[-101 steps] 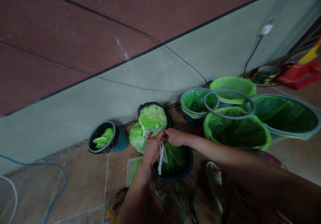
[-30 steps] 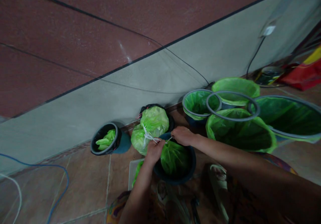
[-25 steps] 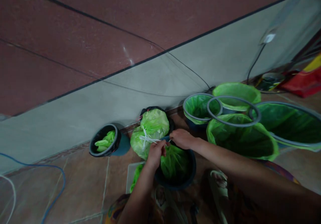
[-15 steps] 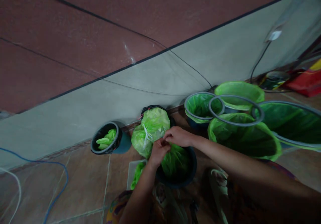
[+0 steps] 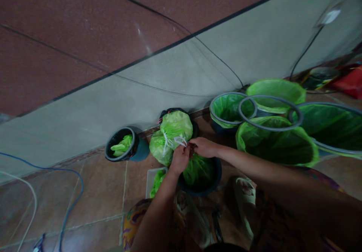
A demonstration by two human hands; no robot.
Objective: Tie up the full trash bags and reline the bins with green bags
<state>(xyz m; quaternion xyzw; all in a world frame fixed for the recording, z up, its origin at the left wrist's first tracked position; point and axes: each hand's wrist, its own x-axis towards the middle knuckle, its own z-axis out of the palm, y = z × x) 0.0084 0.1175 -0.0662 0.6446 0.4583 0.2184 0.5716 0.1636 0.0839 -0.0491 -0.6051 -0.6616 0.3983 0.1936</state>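
My left hand [image 5: 181, 158] and my right hand [image 5: 204, 147] meet fingertip to fingertip, both closed, at the gathered top of a green plastic bag [image 5: 199, 173]. That bag lines a dark round bin [image 5: 218, 180] between my feet. A white strip [image 5: 180, 141] sticks up at my left fingers; its other end is hidden. Right behind my hands are full, light green bags [image 5: 177, 126], one with a white tie [image 5: 166, 142] round its neck. Beside my left forearm, a pale tray [image 5: 150, 177] holds crumpled green plastic [image 5: 157, 182].
To the left stands a blue bin [image 5: 140, 149] with green plastic inside. Several green-lined bins [image 5: 278, 158] crowd the right, and a loose grey ring [image 5: 268, 129] lies across them. A blue hose [image 5: 77, 197] runs over the tiles. My slippers [image 5: 243, 201] flank the dark bin.
The white strip now shows above my left fingers. My right hand has shifted slightly to the right, and both hands stay at the bag's top. The whole view has tilted slightly.
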